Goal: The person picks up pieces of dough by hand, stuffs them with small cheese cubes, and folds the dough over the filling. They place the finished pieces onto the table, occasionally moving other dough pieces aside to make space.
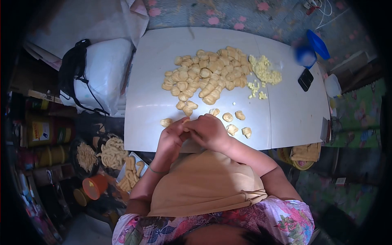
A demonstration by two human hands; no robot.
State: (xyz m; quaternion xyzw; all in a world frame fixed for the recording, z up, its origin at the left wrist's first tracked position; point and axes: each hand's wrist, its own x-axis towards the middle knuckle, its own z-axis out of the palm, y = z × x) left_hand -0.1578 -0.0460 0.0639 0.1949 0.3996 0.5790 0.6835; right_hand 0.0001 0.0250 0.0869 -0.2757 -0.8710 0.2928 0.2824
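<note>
My left hand [174, 134] and my right hand [210, 132] meet at the front edge of the white table [147, 134], fingers pinched together. Between the fingertips sits a small piece of dough, mostly hidden by them. Just left of my left hand lies a single dough piece [166, 122]. To the right of my right hand several filled-looking dough pieces [232, 130] lie apart from each other. Beyond my hands spreads a big heap of dough pieces [208, 69]. Small pale yellow cubes, like cheese [265, 71], are piled at the heap's right side.
A black phone [305, 79] and a blue container [306, 56] with its lid off sit at the table's right. A white wrapped bundle [106, 73] with a black strap stands left. Below left are dough ropes [112, 152], a tray of dough strips [130, 173] and an orange cup [94, 186].
</note>
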